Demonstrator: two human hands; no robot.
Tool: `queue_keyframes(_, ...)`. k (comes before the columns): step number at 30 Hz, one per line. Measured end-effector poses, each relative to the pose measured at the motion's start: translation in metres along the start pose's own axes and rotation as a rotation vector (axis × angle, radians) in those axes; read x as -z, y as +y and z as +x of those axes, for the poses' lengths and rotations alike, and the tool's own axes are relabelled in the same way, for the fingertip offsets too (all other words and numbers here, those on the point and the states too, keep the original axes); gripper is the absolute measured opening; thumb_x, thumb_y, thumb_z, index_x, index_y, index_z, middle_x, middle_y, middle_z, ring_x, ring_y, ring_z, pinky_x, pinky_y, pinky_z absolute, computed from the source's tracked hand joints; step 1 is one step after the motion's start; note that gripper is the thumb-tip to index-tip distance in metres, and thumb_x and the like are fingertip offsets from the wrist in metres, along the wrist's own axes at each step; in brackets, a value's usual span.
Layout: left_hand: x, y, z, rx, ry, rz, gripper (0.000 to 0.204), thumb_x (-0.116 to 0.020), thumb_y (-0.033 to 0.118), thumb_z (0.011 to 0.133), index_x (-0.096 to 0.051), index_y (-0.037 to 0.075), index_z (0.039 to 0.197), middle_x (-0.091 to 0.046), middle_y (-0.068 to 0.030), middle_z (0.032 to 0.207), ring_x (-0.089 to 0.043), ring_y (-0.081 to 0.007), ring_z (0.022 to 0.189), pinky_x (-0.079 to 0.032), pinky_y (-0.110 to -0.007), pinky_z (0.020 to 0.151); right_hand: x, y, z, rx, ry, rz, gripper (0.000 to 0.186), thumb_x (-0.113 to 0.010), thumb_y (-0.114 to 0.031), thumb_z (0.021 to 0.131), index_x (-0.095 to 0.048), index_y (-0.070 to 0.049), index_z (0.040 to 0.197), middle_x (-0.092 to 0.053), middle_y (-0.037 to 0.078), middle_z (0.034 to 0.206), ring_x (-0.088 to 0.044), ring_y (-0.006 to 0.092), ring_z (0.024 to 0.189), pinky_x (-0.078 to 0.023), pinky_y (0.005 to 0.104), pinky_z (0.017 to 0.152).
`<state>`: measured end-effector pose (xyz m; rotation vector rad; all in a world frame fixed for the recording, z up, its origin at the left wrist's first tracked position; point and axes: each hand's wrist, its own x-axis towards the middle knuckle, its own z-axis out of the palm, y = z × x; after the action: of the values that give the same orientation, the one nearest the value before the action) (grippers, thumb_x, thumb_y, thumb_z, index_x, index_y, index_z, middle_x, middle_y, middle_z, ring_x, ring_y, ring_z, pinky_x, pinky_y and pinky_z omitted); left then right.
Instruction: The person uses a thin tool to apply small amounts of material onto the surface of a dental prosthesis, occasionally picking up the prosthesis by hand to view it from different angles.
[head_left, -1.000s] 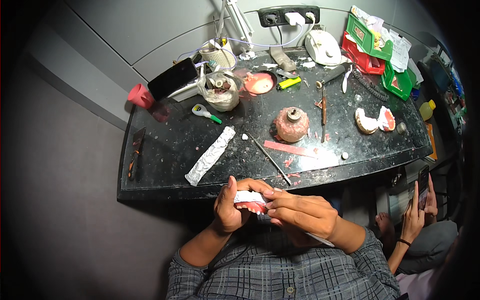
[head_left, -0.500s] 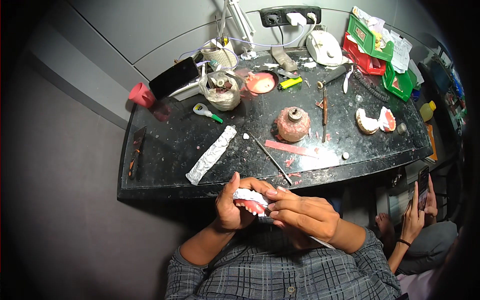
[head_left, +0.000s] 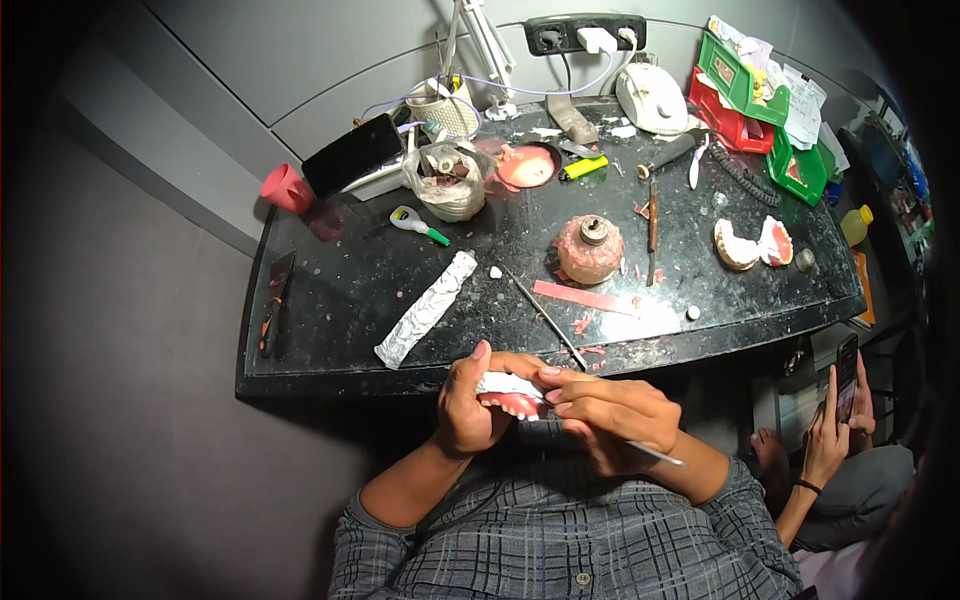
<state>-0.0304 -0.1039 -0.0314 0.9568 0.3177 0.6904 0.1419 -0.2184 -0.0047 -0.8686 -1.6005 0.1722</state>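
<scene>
My left hand (head_left: 463, 412) is closed around a wax denture (head_left: 512, 403), pink with a row of white teeth, on a white plaster cast (head_left: 508, 383). Pinched in my right hand (head_left: 622, 412) is a slim metal carving tool (head_left: 656, 454); its handle sticks out below the palm toward the right forearm. The right fingertips meet the right end of the denture, hiding the tool's working tip. Both hands are in front of the desk's near edge, above my lap. Closest on the desk lie another thin metal instrument (head_left: 545, 318) and a pink wax strip (head_left: 584, 297).
On the black desk (head_left: 340, 330) stand a wax-covered burner (head_left: 589, 250) and a crumpled white roll (head_left: 427, 310). A knife (head_left: 272, 310) lies far left, plaster models (head_left: 738, 246) right. Beyond are a pink wax dish (head_left: 528, 167) and green bins (head_left: 800, 176). Another person's hands hold a phone (head_left: 847, 375).
My right hand has turned, so more of the carving tool's handle shows below it. The denture has shifted slightly right and tilted in my left hand.
</scene>
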Motion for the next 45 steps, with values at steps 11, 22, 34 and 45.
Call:
queue_keyframes(11,-0.004,0.009,-0.001,-0.118,-0.007,0.395,0.075,-0.018,0.034,0.111,-0.069,-0.013,0.085,-0.07,-0.0333,0.091,-0.069,-0.0388,0.089,-0.056,-0.044,0.09,-0.003,0.004,0.004,0.02,-0.047,-0.028,0.019,-0.081,-0.004,0.087,-0.073,0.006,0.101,-0.077,0.02,0.102,-0.078,0.0328,0.101,-0.065,0.0405,0.087)
queue_keyframes(22,-0.006,0.009,-0.001,-0.126,0.019,0.404,0.075,-0.019,0.037,0.112,-0.07,-0.012,0.086,-0.071,-0.0323,0.093,-0.07,-0.0363,0.089,-0.058,-0.042,0.087,-0.005,0.002,0.003,0.024,-0.042,-0.08,0.021,-0.081,0.001,0.084,-0.073,0.006,0.103,-0.077,0.02,0.106,-0.077,0.0334,0.104,-0.064,0.0419,0.09)
queue_keyframes(34,0.002,0.006,0.0,-0.137,-0.079,0.285,0.073,-0.019,0.034,0.111,-0.07,-0.015,0.095,-0.072,-0.0304,0.1,-0.071,-0.0339,0.094,-0.056,-0.039,0.091,-0.003,0.001,0.005,0.055,-0.043,-0.114,0.021,-0.082,0.003,0.083,-0.072,0.006,0.102,-0.075,0.019,0.099,-0.078,0.0306,0.098,-0.065,0.0367,0.083)
queue_keyframes(45,0.004,0.002,-0.001,-0.113,-0.042,0.125,0.073,-0.02,0.034,0.111,-0.071,-0.015,0.093,-0.072,-0.0312,0.098,-0.07,-0.0354,0.09,-0.056,-0.041,0.089,-0.003,-0.003,0.006,0.055,-0.039,-0.118,0.018,-0.081,0.004,0.084,-0.072,0.008,0.1,-0.074,0.018,0.096,-0.078,0.0314,0.098,-0.066,0.0384,0.084)
